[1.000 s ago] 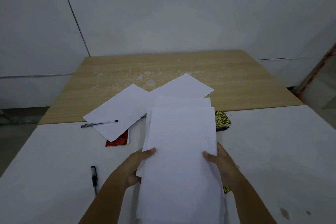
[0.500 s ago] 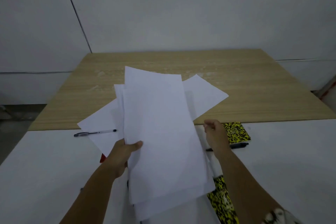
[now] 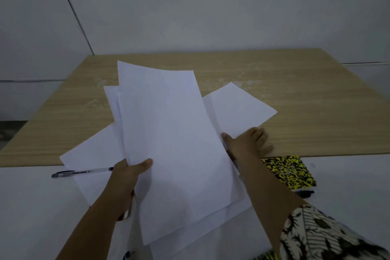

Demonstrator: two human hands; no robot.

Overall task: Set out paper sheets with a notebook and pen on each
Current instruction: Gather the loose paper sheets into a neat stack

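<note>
My left hand [image 3: 126, 179] grips a stack of several white paper sheets [image 3: 175, 154] by its left edge, held raised over the table and tilted a little to the left. My right hand [image 3: 250, 143] lies with fingers spread on the near edge of a single sheet [image 3: 238, 107] lying on the wooden table [image 3: 306, 112]. Another sheet [image 3: 88, 154] lies at the left with a clear pen [image 3: 82, 172] across its near corner. A yellow-and-black notebook [image 3: 289, 172] lies at the right, with a black pen [image 3: 304, 193] at its near edge.
The wooden table butts against a white table [image 3: 31, 207] nearer to me. Part of a second yellow-and-black notebook [image 3: 263, 256] and a dark pen tip [image 3: 126, 255] peek out at the bottom edge. White walls close off the far side.
My right hand has let go of the stack and reached forward onto the right-hand sheet. My left hand alone now holds the stack, lifted and swung left.
</note>
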